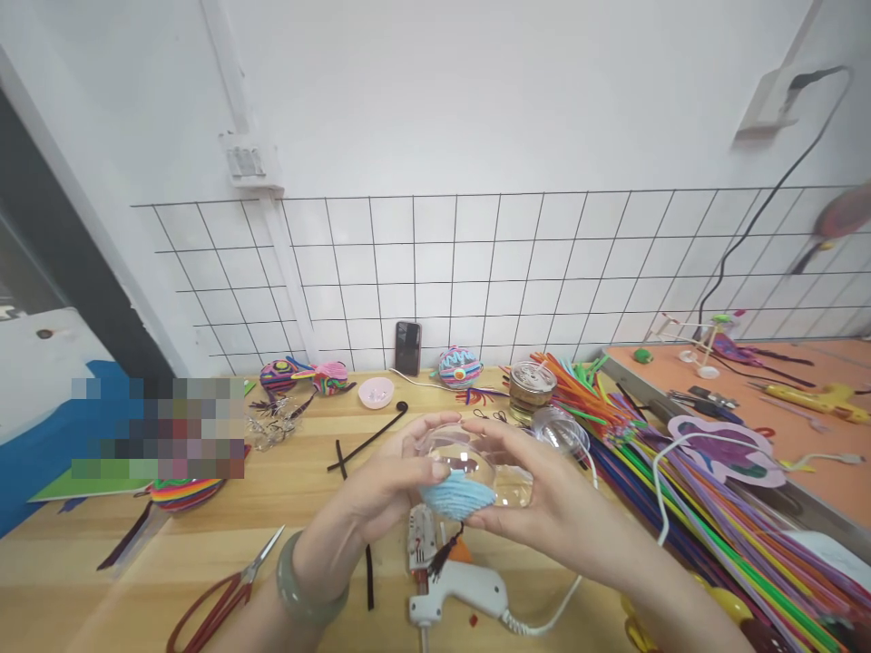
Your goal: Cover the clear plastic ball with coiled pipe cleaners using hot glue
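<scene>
Between both hands is a clear plastic ball, its lower part wrapped in light blue chenille stem and a dark tassel hanging below. My left hand, with a green bangle at the wrist, grips its left side, thumb pressed on the front near the blue rows. From the right, my right hand curls its fingers and thumb around the other side. Another clear piece shows by the right palm; whether it belongs to the ball I cannot tell. Beneath the hands lies a white glue gun with its cord.
Red-handled scissors lie at front left. Black chenille stems cross the wooden table. Bundled coloured stems fill the right side. At the back stand a phone, a wrapped striped ball, a pink dish and a lidded cup.
</scene>
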### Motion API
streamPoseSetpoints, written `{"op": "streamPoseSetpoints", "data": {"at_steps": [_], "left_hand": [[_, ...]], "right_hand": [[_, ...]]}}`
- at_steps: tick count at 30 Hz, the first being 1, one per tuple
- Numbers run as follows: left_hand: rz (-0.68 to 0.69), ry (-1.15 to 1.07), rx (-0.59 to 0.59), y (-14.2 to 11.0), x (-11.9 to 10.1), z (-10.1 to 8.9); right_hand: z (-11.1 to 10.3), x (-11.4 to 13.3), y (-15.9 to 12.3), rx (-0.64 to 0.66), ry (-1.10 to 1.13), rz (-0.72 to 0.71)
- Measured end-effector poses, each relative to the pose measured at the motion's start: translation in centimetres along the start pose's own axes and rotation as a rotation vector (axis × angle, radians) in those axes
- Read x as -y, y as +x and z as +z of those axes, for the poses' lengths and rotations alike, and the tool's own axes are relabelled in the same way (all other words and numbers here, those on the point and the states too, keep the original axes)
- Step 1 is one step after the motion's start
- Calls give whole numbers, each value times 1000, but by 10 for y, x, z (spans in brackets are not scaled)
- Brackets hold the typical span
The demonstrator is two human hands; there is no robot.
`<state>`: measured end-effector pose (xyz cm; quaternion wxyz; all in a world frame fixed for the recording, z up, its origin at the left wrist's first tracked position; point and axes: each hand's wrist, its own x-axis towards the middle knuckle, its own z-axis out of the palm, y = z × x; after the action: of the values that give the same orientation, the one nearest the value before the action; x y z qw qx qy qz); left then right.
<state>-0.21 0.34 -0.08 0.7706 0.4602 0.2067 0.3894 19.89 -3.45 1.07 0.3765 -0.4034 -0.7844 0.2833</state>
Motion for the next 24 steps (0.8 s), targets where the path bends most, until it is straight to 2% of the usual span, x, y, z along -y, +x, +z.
{"op": "streamPoseSetpoints", "data": {"at_steps": [5, 17, 24], "left_hand": [[3, 29, 55, 0, -1, -2], [-8, 161, 36, -1, -2, -9], [22, 245, 87, -2, -5, -11]], "right_hand": [[0, 4, 0, -1, -4, -3], [-1, 8, 1, 6, -20, 3], [-1, 9, 1, 11, -22, 13]]}}
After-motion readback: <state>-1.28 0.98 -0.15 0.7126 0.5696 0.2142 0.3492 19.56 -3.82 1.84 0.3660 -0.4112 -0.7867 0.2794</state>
